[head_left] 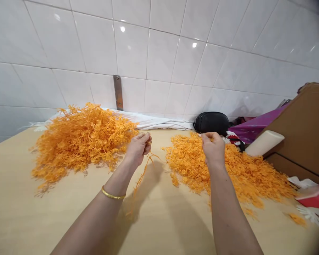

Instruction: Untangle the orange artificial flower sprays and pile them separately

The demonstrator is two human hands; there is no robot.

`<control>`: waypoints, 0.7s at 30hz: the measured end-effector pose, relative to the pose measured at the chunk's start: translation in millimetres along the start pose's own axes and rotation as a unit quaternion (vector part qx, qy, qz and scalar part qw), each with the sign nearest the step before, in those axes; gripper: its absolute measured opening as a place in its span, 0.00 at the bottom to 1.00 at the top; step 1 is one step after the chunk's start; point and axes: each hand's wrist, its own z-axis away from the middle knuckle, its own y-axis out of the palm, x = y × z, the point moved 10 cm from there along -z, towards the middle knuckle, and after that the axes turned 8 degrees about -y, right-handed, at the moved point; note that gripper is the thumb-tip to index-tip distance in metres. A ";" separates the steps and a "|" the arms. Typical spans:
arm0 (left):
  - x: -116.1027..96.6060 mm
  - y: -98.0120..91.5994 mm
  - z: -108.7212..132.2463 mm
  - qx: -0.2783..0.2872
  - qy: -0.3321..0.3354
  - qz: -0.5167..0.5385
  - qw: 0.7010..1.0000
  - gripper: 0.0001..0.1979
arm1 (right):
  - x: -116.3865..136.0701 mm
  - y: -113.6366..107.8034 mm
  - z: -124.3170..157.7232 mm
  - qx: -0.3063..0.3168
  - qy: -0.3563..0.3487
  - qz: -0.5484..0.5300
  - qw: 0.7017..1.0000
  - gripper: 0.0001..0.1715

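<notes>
We had the orange sprig (pixel 141 177) pinched by its upper end in our L hand (pixel 141 146), hanging over the table (pixel 21 219) btwn the left pile (pixel 87 138) and right pile (pixel 244 173). Our R hand (pixel 213 147) was pinched closed over the latter; couldn't tell if it gripped anything. Sprig looked v. light, bendy, prob. plastic, w/ thin tangly branches; bare stem seemed the best hold. Its long axis ran down twd us, leaning L, approx. diagonal.
</notes>
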 end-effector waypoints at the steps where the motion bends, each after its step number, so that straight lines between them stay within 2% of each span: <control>1: 1.8 -1.8 -1.3 -0.002 -0.008 -0.003 1.000 0.11 | 2.4 6.6 0.4 0.044 -0.013 0.035 0.998 0.08; 4: 8.9 -8.9 -3.9 -0.029 -0.017 -0.065 0.997 0.12 | 12.9 33.4 11.1 0.175 -0.035 0.114 0.977 0.10; 5: 9.9 -10.9 -4.4 -0.040 -0.007 -0.108 0.993 0.13 | 16.0 38.8 14.3 0.198 -0.038 0.130 0.971 0.12; 7: 13.5 -9.4 -5.8 -0.036 0.016 -0.224 0.974 0.14 | 20.1 41.5 16.7 0.209 -0.039 0.153 0.965 0.15; 11: 37.8 -0.6 -9.4 0.022 0.027 -0.427 0.904 0.15 | 21.2 39.0 14.9 0.201 -0.047 0.167 0.964 0.19; 13: 49.6 -4.5 -11.4 0.007 0.027 -0.484 0.874 0.16 | 19.2 40.6 15.4 0.202 -0.050 0.159 0.965 0.17; 15: 57.3 -7.9 -12.4 -0.021 0.042 -0.516 0.855 0.15 | 17.4 46.1 18.2 0.214 -0.055 0.149 0.964 0.10; 17: 61.6 -7.1 -11.4 -0.039 0.076 -0.516 0.852 0.10 | 15.5 54.4 22.8 0.240 -0.062 0.146 0.958 0.02; 19: 63.1 -5.4 -9.8 -0.047 0.107 -0.504 0.856 0.07 | 13.7 61.4 27.1 0.267 -0.067 0.153 0.949 0.04; 21: 66.6 -7.7 -11.3 -0.051 0.091 -0.498 0.861 0.07 | 12.3 62.7 27.9 0.272 -0.067 0.162 0.946 0.06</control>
